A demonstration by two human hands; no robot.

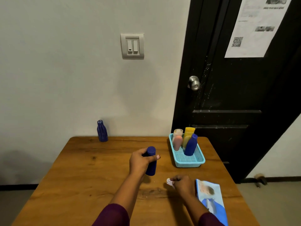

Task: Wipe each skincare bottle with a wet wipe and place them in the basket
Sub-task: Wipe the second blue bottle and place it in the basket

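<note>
While our left hand [140,162] is gripping the blue bottle [151,168] upright left of the basket [189,164], our right hand [183,185] is pinching the wet wipe [169,181] on its near side.

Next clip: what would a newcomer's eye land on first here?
The left hand gripping a dark blue bottle at the middle of the wooden table draws the eye first, with the right hand pinching a crumpled wet wipe nearer the camera. Then the turquoise basket at far right, holding several bottles, and a lone blue bottle by the wall.
</note>
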